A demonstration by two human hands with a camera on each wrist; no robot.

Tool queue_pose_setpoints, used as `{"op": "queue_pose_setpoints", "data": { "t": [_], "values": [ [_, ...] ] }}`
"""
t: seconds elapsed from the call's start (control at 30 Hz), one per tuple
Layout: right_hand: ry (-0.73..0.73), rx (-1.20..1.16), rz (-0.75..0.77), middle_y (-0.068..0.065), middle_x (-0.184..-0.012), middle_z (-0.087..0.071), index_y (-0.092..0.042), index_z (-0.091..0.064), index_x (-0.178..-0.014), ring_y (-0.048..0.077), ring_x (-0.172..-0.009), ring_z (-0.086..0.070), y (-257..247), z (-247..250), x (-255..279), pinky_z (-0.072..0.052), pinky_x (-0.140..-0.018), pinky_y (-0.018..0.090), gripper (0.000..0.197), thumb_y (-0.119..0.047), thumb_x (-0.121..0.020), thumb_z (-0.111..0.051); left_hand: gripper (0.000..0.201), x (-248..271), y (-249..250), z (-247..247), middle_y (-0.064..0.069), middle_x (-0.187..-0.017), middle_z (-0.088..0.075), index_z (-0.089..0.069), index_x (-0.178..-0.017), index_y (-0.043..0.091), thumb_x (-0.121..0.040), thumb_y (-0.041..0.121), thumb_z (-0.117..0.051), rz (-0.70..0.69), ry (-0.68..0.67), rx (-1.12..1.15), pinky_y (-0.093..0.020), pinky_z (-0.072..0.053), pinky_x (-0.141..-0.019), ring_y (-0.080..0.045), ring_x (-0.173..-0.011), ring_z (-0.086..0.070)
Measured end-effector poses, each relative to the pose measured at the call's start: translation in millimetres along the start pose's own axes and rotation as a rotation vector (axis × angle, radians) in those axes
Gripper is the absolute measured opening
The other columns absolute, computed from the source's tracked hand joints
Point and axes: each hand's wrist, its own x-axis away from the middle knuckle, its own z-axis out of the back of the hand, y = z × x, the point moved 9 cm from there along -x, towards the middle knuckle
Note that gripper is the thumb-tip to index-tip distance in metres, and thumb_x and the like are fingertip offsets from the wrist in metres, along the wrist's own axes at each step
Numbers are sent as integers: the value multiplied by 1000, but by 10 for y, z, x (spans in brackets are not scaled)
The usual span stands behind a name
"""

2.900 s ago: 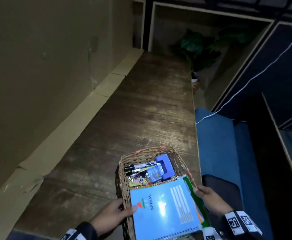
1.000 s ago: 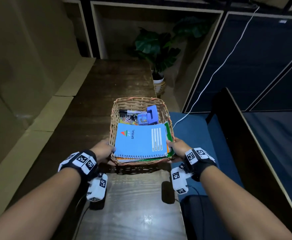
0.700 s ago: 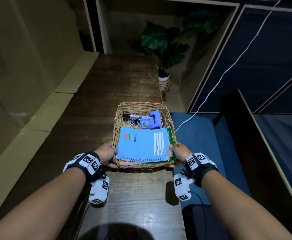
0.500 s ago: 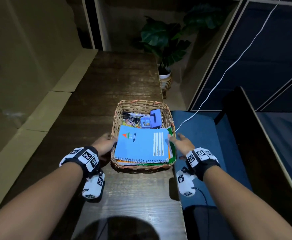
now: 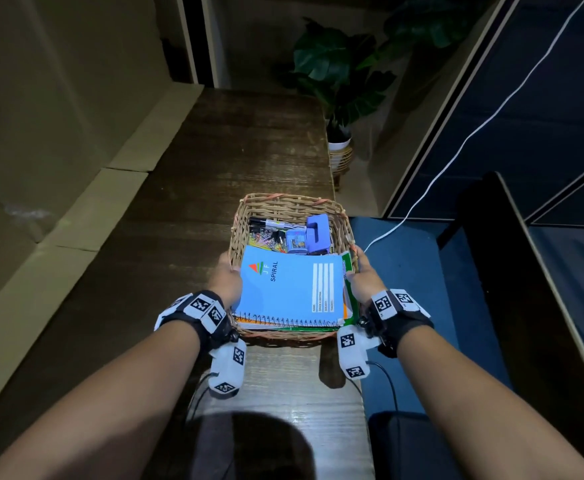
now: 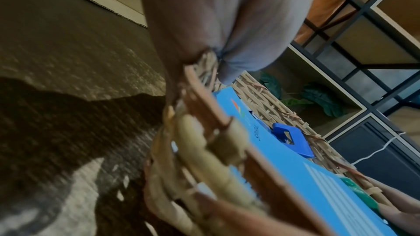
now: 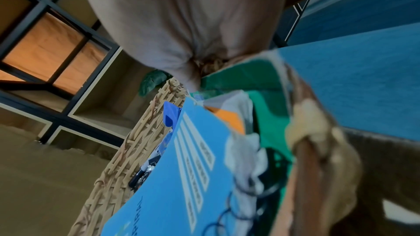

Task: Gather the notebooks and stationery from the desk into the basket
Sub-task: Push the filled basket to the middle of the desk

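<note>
A wicker basket (image 5: 283,199) stands near the right edge of the wooden desk (image 5: 249,140). In it lies a blue spiral notebook (image 5: 294,289) on top of a green notebook (image 5: 347,271); behind them are markers (image 5: 269,223) and a blue stapler (image 5: 318,233). My left hand (image 5: 226,278) grips the basket's left rim and my right hand (image 5: 361,275) grips its right rim. In the left wrist view my left hand (image 6: 216,24) pinches the weave of the basket (image 6: 261,96). In the right wrist view my right hand (image 7: 181,24) clasps the rim beside the green notebook (image 7: 261,96).
Cardboard sheets (image 5: 76,220) line the wall on the left. A potted plant (image 5: 339,98) stands past the desk's far end. A blue seat (image 5: 404,271) and a white cable (image 5: 456,150) lie right of the desk, with a dark wooden partition (image 5: 525,271) beyond.
Both hands have slid forward from the basket's near corners to the middle of its side rims and closed on them. The basket stays at the desk's right edge.
</note>
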Motion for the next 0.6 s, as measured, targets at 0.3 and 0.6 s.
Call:
{"op": "queue_pose_setpoints", "data": {
  "t": [0.3, 0.6],
  "values": [
    [34, -7, -17, 2, -135, -54, -28, -22, -148, 18, -102, -55, 72, 0, -18, -43, -81, 21, 64, 5, -95, -37, 43, 30, -12, -33, -8, -132, -55, -29, -140, 29, -100, 14, -32, 6, -26, 79, -49, -53, -92, -31, -109, -59],
    [100, -69, -97, 7, -154, -31, -30, -8, -150, 27, -136, -40, 147, 60, 249, -35, -105, 33, 67, -21, -97, -48, 74, 359, -17, 271, -6, -153, -34, -3, -151, 24, -94, 48, -44, -33, -50, -17, -43, -31, -112, -27, -137, -38]
  ]
}}
